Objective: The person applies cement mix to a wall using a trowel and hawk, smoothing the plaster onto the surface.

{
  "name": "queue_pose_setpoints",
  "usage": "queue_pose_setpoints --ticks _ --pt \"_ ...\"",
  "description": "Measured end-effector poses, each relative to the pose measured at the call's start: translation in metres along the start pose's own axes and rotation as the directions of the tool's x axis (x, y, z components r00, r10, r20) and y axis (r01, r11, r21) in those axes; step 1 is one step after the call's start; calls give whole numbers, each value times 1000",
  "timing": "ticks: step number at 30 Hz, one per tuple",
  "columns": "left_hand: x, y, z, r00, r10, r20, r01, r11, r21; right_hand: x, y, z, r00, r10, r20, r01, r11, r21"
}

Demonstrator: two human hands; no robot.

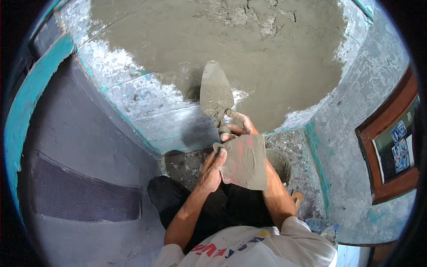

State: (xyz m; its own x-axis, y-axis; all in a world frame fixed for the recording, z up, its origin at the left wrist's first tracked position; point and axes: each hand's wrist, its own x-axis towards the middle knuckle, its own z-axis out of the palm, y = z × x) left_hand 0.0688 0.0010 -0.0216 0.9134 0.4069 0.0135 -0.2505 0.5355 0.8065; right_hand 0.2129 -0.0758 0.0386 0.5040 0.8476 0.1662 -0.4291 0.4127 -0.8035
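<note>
My right hand (pixel 241 123) is closed around the handle of a pointed trowel (pixel 215 91), whose mortar-coated blade points up toward the wall. One finger lies near the base of the blade. My left hand (pixel 212 171) grips the left edge of a flat, roughly square board (pixel 246 163), thumb on top and the other fingers mostly hidden. Grey mortar smears cover the board, with reddish patches showing through. Board and trowel are close together in front of my lap, and the board hides part of my right hand and wrist.
Ahead, wet grey mortar (pixel 267 58) covers much of a whitish wall. A mortar-stained bucket (pixel 280 165) stands right of my knees on rubble-strewn floor, near a wooden piece (pixel 297 197). Left is a grey door (pixel 98 133) with a mesh panel; right, a brown-framed window (pixel 365 138).
</note>
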Motion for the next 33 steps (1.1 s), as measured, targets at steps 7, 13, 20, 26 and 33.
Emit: queue_pose_setpoints --ticks 7,13,20,26,33 --pt "2 1 24 928 304 -217 -228 921 317 -25 -4 -72 918 43 -395 -145 962 -232" --pt "15 14 49 872 448 -196 -295 801 521 -137 -32 -43 605 -788 114 237 42 -971" --pt "30 -17 91 939 343 11 -252 668 700 -171 -18 -15 916 -371 152 85 -191 -978" --pt "34 -27 69 973 229 -31 -146 713 686 -235 -46 -205 841 -457 -289 -413 -198 -889" --pt "73 -29 72 974 -178 142 27 710 703 -207 104 -320 900 246 -361 -98 -691 -716"
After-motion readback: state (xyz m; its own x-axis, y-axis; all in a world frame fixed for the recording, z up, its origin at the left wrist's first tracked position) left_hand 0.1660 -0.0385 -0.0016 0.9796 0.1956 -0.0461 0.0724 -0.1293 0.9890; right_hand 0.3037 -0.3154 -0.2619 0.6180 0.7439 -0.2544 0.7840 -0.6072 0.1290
